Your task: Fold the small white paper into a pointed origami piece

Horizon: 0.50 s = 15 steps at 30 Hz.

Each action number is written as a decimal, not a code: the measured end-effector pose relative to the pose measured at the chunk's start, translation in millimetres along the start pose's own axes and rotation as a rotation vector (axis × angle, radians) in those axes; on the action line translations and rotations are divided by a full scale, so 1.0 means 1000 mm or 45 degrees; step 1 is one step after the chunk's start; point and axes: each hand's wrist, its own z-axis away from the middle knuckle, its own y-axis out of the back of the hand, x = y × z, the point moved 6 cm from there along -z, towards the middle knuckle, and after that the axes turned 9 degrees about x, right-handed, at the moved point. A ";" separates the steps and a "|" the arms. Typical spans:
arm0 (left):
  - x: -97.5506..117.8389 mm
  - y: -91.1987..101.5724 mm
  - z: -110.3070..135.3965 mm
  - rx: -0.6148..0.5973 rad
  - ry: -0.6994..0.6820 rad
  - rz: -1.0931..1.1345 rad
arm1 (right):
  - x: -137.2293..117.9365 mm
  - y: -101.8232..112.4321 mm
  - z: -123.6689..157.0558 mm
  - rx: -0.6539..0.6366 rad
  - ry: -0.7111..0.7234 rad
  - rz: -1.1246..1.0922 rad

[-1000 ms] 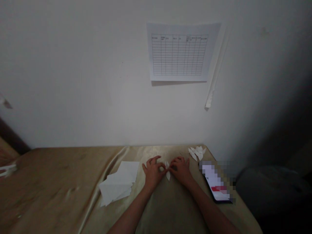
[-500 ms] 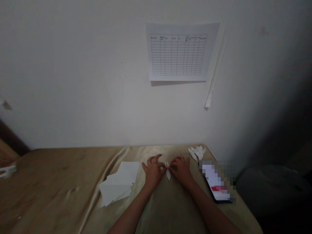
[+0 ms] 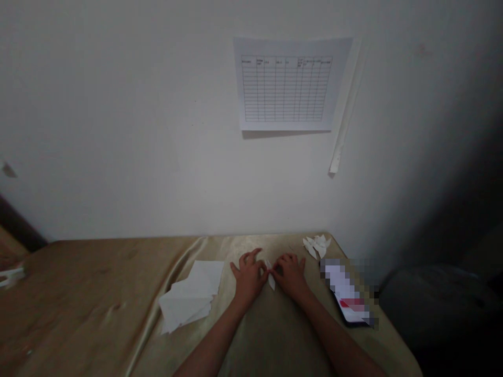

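A small folded white paper (image 3: 271, 283), narrow and pointed at its near end, is pinched between both hands above the gold cloth. My left hand (image 3: 249, 277) grips its left side with thumb and forefinger, the other fingers raised and spread. From the right, my right hand (image 3: 291, 275) pinches the same paper, its remaining fingers curled. The fingertips cover the middle of the paper. Left of my left hand lies a fanned stack of white paper sheets (image 3: 192, 296). Beyond my right hand sits a small pile of folded paper pieces (image 3: 317, 245).
A phone (image 3: 351, 298) with a lit, partly blurred screen lies near the table's right edge. The gold tablecloth (image 3: 94, 298) has a raised crease left of the sheets. A printed table sheet (image 3: 288, 86) hangs on the wall behind. A dark shape stands right of the table.
Both hands keep their pinch on the folded paper, with only a slight shift of the fingers. The view has moved a little; the sheets, pile and phone stay put.
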 end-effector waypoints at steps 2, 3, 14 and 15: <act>0.000 -0.001 0.001 0.017 0.011 0.000 | 0.001 0.000 0.000 -0.002 -0.006 -0.002; -0.001 0.000 0.001 0.027 0.018 0.002 | 0.001 0.000 0.000 0.000 -0.004 -0.005; -0.004 0.006 0.001 -0.040 0.077 0.002 | 0.004 0.003 -0.001 0.050 -0.029 -0.077; -0.004 0.007 0.001 -0.038 0.075 -0.009 | 0.005 0.003 -0.001 0.059 -0.035 -0.083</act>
